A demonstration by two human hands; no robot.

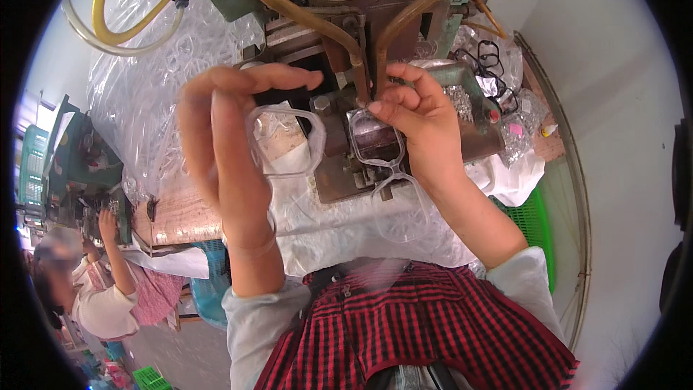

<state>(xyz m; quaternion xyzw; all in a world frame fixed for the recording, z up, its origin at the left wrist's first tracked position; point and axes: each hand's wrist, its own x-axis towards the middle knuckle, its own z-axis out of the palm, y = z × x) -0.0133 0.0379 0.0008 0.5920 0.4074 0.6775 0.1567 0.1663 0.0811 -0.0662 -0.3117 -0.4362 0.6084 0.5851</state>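
Note:
My right hand (427,112) pinches the upper end of a clear plastic eyeglass frame (399,167) at the front of a metal machine (346,180). One rim lies over the metal fixture, while the other hangs toward me over white sheeting. My left hand (229,126) is raised left of the fixture, partly smeared by motion, its index finger reaching right. Against its palm side is a second clear eyeglass frame (317,146), one rim showing; the hand hides the rest and the grip itself. Two amber hoses (390,29) come down to the fixture beside my right fingertips.
Clear plastic bags (155,65) pile up at the left. Black frames (491,65) and bagged small parts (516,126) lie at the right, above a green basket (535,227). Another person (101,289) works at a bench on the far left. A white wall bounds the right.

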